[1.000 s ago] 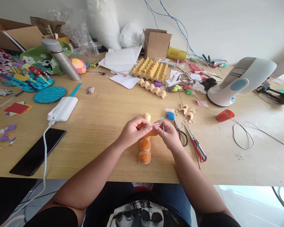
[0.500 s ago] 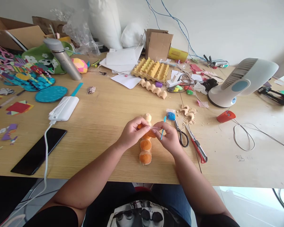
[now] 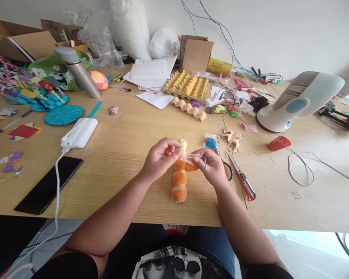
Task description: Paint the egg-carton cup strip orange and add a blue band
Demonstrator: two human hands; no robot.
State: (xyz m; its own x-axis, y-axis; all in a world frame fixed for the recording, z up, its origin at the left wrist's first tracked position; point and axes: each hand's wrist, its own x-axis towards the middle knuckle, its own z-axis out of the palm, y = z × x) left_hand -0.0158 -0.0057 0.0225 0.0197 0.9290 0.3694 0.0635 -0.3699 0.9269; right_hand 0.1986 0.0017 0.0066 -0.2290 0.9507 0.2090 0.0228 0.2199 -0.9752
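Head view has both hands over the bench (image 3: 119,182), 1 on each side of a strip of egg carton (image 3: 179,179). The strip lies between the forearms, its long axis running almost straight away from the body. At least 3 of its humps are orange; the far end is pale.

The left hand (image 3: 157,162) is nearer to that pale end: its thumb and forefinger come almost together just beside or above it, and I cannot tell whether they touch it. This grip is nearly closed, but what it pinches, if anything, does not show. A bit of orange (image 3: 168,150) peeks out behind the fingers; whose part it is stays unclear.

The right hand (image 3: 213,167) sits to the right of the strip. Its grip is pinched on the clear edge of a small plastic bag (image 3: 191,165), orange inside, and a thin blue stick (image 3: 205,157) stands out across the same fingers. The bag lies on the left of this grip, toward the strip. Scissors (image 3: 229,171) lie partly hidden behind the right hand, with a red cutter (image 3: 244,180) beyond.
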